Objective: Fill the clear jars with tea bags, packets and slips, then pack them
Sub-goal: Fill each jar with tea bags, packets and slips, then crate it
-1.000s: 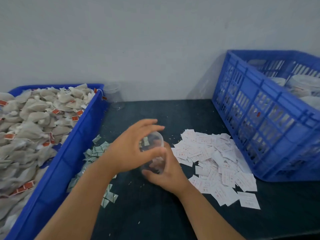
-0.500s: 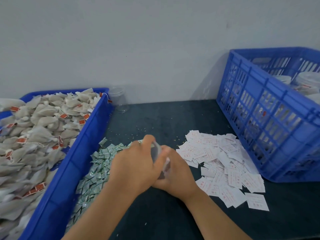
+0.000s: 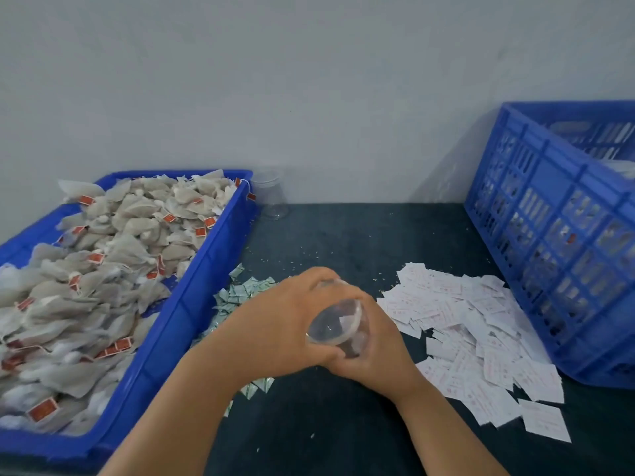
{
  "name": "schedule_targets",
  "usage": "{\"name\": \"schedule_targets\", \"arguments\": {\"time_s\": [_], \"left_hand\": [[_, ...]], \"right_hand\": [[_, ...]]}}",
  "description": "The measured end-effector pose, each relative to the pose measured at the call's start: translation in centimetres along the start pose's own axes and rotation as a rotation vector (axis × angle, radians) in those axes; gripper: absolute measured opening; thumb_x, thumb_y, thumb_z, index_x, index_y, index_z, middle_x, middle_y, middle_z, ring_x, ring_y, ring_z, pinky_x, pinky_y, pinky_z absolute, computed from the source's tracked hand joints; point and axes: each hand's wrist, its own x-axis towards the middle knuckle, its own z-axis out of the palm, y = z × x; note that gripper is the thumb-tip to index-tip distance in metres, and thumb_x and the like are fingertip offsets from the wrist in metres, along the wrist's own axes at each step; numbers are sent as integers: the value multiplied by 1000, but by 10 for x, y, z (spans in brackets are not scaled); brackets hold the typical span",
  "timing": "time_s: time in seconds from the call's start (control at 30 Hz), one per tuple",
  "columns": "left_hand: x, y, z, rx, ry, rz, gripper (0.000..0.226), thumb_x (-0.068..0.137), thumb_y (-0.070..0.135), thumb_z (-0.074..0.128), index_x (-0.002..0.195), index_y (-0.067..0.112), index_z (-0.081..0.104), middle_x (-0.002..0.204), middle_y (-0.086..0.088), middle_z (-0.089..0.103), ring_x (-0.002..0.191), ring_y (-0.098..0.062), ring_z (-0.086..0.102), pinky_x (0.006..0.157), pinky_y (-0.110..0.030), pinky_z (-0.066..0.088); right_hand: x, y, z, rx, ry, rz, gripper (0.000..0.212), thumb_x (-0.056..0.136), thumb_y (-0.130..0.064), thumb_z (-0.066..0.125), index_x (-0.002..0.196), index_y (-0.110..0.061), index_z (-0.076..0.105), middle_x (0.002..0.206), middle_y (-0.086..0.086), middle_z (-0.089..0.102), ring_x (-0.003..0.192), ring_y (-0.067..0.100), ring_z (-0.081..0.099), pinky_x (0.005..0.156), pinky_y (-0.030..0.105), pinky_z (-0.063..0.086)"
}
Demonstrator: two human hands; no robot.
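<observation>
Left hand (image 3: 278, 328) curls over the tilted clear jar (image 3: 338, 324), right hand (image 3: 378, 355) wraps its side, between green packets (image 3: 240, 293) and slips (image 3: 464, 321) | its contents blurred | blue tray (image 3: 192, 304) heaped with tea bags (image 3: 113, 255) | blue crate (image 3: 549, 235): contents unclear

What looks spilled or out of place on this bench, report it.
Small pale crumbs are scattered over the dark table between the green packets and the white slips, likely tea spilled from bags. One red tag hangs over the far corner of the blue tray. Nothing looks damaged.
</observation>
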Motion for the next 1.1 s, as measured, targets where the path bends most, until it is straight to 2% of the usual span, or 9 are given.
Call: {"name": "schedule_targets", "arguments": {"time_s": [0.1,0.23,0.43,0.57,0.67,0.77,0.83,0.9,1.1], "left_hand": [[1,-1,10,32,188,-110,77,71,73,77,136,59,38,124,25,49,107,-1,58,92,-32,54],[6,0,20,-45,408,-257,58,71,84,62,116,52,42,99,21,63,89,-1,63,77,-29,54],[14,5,34,-41,463,-415,45,78,83,43,105,47,36,70,18,57,66,2,54,55,-18,35],[20,0,32,-101,375,-560,53,81,83,38,106,37,43,76,11,63,69,-9,63,59,-30,47],[25,-11,13,-622,181,-710,52,95,63,32,107,19,59,78,-10,76,58,-24,69,58,-37,61],[20,-33,4,-1031,197,-737,24,98,30,58,109,15,73,85,-15,78,53,-17,68,48,-25,54],[17,-48,17,-930,237,-708,23,90,11,71,107,26,74,98,-9,78,65,-16,76,58,-25,59],[18,-57,41,-819,238,-678,30,94,8,70,112,31,71,103,-5,75,73,-15,78,64,-28,63],[32,-67,108,-25,416,-491,40,90,40,76,130,36,70,112,10,64,108,-14,55,84,-29,44]], "right_hand": [[1,0,-1,-185,17,-10,81,69,-39,88,143,-39,53,133,-20,67,122,10,67,98,41,57],[7,3,2,-466,271,-254,71,89,-62,75,143,-21,53,131,-16,63,120,-6,55,107,11,39],[12,17,-1,-605,295,-370,73,97,-68,64,147,-16,50,140,-4,60,124,20,62,115,17,35],[14,21,-1,-639,295,-406,78,90,-56,84,147,-15,50,138,4,63,125,27,62,118,25,36],[14,19,-3,-617,387,-379,88,76,-39,99,144,-10,51,136,7,62,123,28,61,113,36,45],[11,9,-9,-372,476,-119,94,66,-46,102,144,-31,51,136,-20,59,121,5,59,104,20,46],[10,3,-11,-201,469,18,93,62,-57,97,138,-60,43,136,-35,55,124,-3,58,95,6,44],[10,2,-12,-126,464,64,89,60,-61,92,132,-68,41,136,-34,57,126,-4,58,93,4,44],[3,3,-6,129,265,128,83,67,-46,89,140,-44,49,132,-18,67,124,11,69,92,31,62]]}}
